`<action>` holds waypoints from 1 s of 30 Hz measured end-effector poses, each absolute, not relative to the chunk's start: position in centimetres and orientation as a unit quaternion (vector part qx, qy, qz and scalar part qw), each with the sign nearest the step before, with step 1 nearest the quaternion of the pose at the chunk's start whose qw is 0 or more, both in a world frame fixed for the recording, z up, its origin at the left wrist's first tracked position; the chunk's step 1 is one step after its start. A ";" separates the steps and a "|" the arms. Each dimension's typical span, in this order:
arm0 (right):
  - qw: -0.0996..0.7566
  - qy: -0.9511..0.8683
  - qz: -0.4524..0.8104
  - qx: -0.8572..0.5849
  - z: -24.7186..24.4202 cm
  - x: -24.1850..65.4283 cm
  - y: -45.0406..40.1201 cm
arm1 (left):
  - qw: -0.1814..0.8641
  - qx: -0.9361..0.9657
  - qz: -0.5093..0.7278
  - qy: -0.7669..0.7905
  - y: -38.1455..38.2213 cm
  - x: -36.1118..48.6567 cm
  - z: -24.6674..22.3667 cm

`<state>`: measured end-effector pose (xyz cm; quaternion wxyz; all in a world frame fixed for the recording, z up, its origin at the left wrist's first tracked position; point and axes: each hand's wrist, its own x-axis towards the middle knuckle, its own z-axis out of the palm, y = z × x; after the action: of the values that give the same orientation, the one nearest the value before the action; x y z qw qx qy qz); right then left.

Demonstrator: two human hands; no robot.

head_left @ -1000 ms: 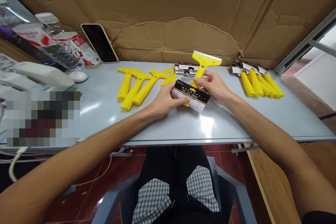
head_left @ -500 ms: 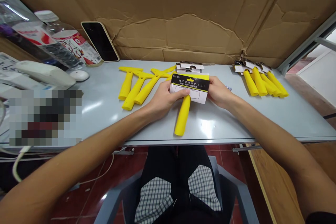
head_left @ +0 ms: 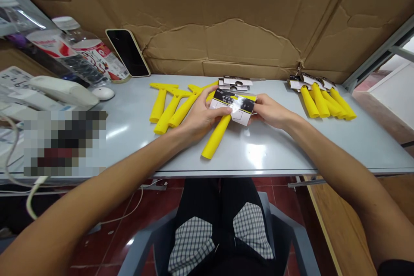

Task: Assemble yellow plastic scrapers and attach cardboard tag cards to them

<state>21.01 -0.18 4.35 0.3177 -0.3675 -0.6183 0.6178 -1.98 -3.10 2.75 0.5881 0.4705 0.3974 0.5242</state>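
Between my hands is a yellow scraper [head_left: 216,139] whose head is covered by a black-and-white card [head_left: 243,115]; its handle points down and left. My left hand [head_left: 204,114] grips the left side, thumb lying across the card by the handle. My right hand [head_left: 268,111] pinches the right end of the card and head. Left of them, several bare yellow scrapers [head_left: 159,104] lie on the grey table. Folded cards [head_left: 235,82] lie just behind my hands. At the right, several yellow scrapers [head_left: 320,101] with cards on their heads lie grouped.
A phone [head_left: 128,53] leans on the cardboard [head_left: 252,43] at the back. Bottles [head_left: 101,58], a white mouse [head_left: 103,93] and white devices [head_left: 60,90] crowd the left side. A metal frame [head_left: 371,60] stands at the right.
The scraper has tilted in my hands, its handle end swinging left and slightly up. The card has turned clockwise a little. Both hands keep hold.
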 end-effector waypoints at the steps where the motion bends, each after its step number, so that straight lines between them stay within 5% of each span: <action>1: 0.310 -0.626 0.614 -0.367 4.4 21.2 -0.1 | 0.597 0.471 0.517 0.392 -3.1 -2.0 2.8; 9: 0.396 -0.594 0.603 -0.355 4.1 21.6 0.4 | 0.601 0.459 0.532 0.380 -2.5 -2.5 2.8; 30: 0.414 -0.619 0.564 -0.357 3.7 21.8 1.2 | 0.593 0.467 0.537 0.378 -1.6 -2.9 2.0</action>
<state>21.83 1.20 3.66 0.4138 -0.3567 -0.6191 0.5642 -2.88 -1.64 2.01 0.5929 0.4669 0.3776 0.5366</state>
